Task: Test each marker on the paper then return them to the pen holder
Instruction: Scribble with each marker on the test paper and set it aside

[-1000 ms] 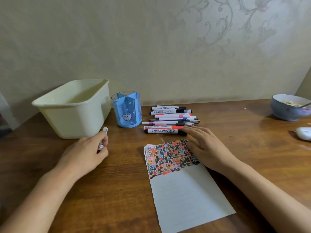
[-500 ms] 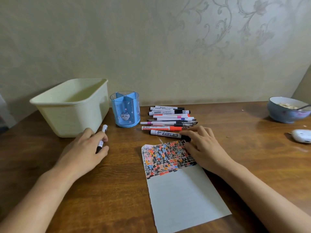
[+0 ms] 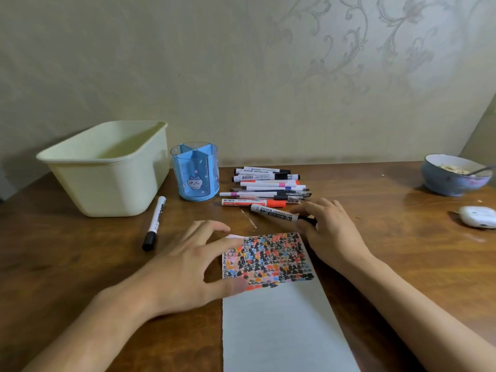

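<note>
A white paper [image 3: 281, 323] lies in front of me, its top part covered in coloured marks. My right hand [image 3: 330, 229] pinches the black cap end of a white whiteboard marker [image 3: 271, 212] just above the paper. My left hand [image 3: 188, 267] hovers with spread fingers over the paper's left edge and holds nothing. Another black-capped marker [image 3: 155, 224] lies loose on the table to the left. A pile of several markers [image 3: 265, 187] sits beside the blue pen holder [image 3: 195, 175], whose compartments look empty.
A cream plastic bin [image 3: 107, 167] stands at the back left. A blue bowl [image 3: 453, 175] with a spoon and a white case [image 3: 477, 216] sit at the right on the wooden table [image 3: 402, 237]. A wall rises just behind.
My left hand let go of the black-capped marker, which now lies on the table, and moved right to the paper. My right hand took hold of a marker and drew it from the pile.
</note>
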### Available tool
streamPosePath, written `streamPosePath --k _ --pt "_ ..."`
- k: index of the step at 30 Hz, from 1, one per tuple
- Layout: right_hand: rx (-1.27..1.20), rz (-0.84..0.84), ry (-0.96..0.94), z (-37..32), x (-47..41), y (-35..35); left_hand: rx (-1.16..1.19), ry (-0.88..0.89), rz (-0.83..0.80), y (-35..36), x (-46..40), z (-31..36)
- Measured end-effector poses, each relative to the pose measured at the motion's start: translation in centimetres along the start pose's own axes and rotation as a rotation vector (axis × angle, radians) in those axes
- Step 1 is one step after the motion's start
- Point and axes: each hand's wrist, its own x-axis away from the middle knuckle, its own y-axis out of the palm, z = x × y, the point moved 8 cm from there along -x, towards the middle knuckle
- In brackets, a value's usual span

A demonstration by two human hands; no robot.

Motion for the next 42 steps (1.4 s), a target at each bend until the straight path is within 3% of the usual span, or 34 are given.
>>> streamPosePath --k 5,10,15,19,28,37,42 --pt "-0.239 -0.01 0.083 -0.8 0.3 -0.3 -0.097 -0.09 -0.083 0.7 0.0 -0.7" --pt "-0.688 -0.193 0.227 -1.7 1.0 1.3 -0.099 -0.091 -0.055 0.6 0.0 -0.4" --pt "-0.872 -0.345 0.238 -2.9 1.9 2.5 -0.011 -0.053 0.08 -0.7 -0.1 0.1" --pt "-0.884 -0.376 0.227 -3.5 2.2 3.1 0.037 0.004 0.143 -1.0 -0.1 0.6" --pt "-0.663 -0.302 0.195 -3.4 2.0 2.4 -0.006 0.009 0.073 -0.2 -0.2 0.4" --pt "-0.691 -0.273 0.238 -3.0 1.9 2.0 0.019 0.024 0.123 -0.7 -0.2 0.2" --pt "-0.808 -0.339 0.222 -4.0 2.2 1.9 0.131 0.064 0.245 -2.0 0.1 1.0"
